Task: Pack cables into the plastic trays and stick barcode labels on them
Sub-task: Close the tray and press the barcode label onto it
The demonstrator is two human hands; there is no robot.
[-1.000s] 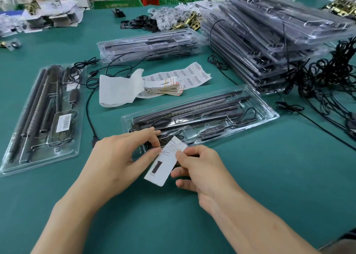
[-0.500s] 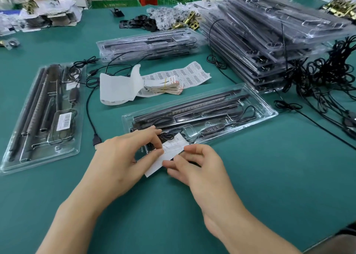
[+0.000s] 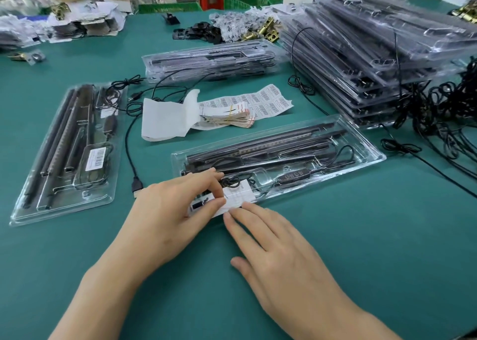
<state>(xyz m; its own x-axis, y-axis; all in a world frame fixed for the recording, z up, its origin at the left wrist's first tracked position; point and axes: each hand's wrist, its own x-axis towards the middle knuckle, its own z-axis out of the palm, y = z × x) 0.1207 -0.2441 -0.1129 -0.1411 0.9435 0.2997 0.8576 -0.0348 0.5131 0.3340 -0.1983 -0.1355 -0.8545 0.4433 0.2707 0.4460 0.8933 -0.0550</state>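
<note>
A clear plastic tray (image 3: pixel 371 148) lies in front of me on the green table, holding black rods, a coiled cable and a black inline controller (image 3: pixel 294 176). A white paper card (image 3: pixel 238 196) lies across the tray's near left corner. My left hand (image 3: pixel 167 210) pinches the card's left part between thumb and forefinger. My right hand (image 3: pixel 278 259) lies flat, its straight fingertips touching the card's lower edge. A second filled tray (image 3: pixel 67 153) at the left carries a barcode label (image 3: pixel 96 157).
A sheet of barcode labels (image 3: pixel 268 104), a banded bundle of cards (image 3: pixel 229 119) and white backing paper (image 3: pixel 165 119) lie behind the tray. A loose USB cable (image 3: pixel 136 184) lies left of my hand. Stacked trays (image 3: pixel 361 55) and tangled black cables (image 3: pixel 444 107) fill the right.
The card has gone from being held up in both hands down onto the tray's near left corner. My right hand let go of it and flattened out.
</note>
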